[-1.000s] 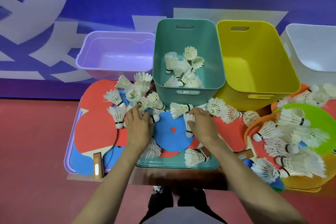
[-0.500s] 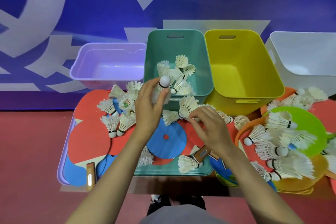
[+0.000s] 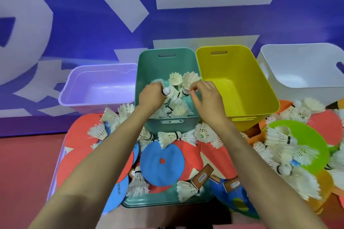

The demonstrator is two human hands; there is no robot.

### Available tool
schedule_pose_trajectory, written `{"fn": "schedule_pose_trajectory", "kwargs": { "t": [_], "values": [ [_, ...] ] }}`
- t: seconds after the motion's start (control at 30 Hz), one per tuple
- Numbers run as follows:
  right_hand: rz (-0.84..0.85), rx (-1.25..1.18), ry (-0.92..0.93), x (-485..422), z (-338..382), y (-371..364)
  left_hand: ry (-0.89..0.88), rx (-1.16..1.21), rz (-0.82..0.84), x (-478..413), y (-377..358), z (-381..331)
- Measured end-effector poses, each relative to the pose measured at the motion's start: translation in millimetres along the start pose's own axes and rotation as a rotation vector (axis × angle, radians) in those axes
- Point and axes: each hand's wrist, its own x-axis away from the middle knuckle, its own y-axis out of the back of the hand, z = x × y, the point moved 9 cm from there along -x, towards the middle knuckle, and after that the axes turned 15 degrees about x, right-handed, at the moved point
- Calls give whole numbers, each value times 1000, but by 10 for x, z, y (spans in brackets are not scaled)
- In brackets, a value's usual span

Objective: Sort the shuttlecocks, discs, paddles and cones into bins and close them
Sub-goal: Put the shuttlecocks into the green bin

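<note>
Four bins stood in a row against the blue-and-white wall. Furthest left was the lilac bin [image 3: 100, 65], with nothing visible inside it. In front of it lay red paddles [image 3: 74, 163], overlapping one another, and a loose cluster of shuttlecocks [image 3: 111, 117] rested on their far edge.

The left hand [image 3: 150, 96] reached over the near wall of the teal bin [image 3: 165, 63]. Its fingers were curled round a cork-up shuttlecock [image 3: 166, 91], whose white cork stuck out beside the thumb, above the bin's interior. Below and behind it a pile of shuttlecocks [image 3: 176, 78] already lay in that bin.

Just to the right, also over the teal bin, the right hand [image 3: 206, 98] had its fingers bent. Thumb and forefinger pinched the feather edge of a banded shuttlecock [image 3: 185, 92] that hung close to the pile.

Nearer the person, between the two forearms, a blue disc [image 3: 158, 171] lay on the paddles, and one shuttlecock rested across its far rim. Beneath this heap a teal lid [image 3: 163, 200] showed along its near edge. A wooden paddle handle [image 3: 202, 175] lay just right of the disc.

The yellow bin [image 3: 232, 72] stood touching the teal one, and nothing was visible inside it. Further right, a green disc [image 3: 307, 141] lay under a heap of shuttlecocks [image 3: 279, 135], with orange pieces beneath. The white bin [image 3: 301, 65] stood behind them at the far right.
</note>
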Motion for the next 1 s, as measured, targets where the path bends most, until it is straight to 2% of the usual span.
{"fn": "schedule_pose_trajectory", "kwargs": {
  "t": [0.13, 0.5, 0.6, 0.73, 0.83, 1.0],
  "values": [
    [134, 68, -34, -272, -80, -387, 11, -108, 89, -252, -226, 131],
    [404, 329, -118, -872, -146, -1367, 35, 25, 106, -362, -237, 294],
    [463, 338, -133, -862, -179, -1492, 27, 21, 131, -321, -227, 277],
    [501, 314, -90, -742, -91, -1450, 7, 38, 113, -225, -150, 212],
    [518, 331, -63, -604, -5, -1222, -31, 90, 35, -81, -25, 112],
    [354, 181, -1, -190, 173, -622, -228, 226, -173, 473, 214, -105]
  ]
}}
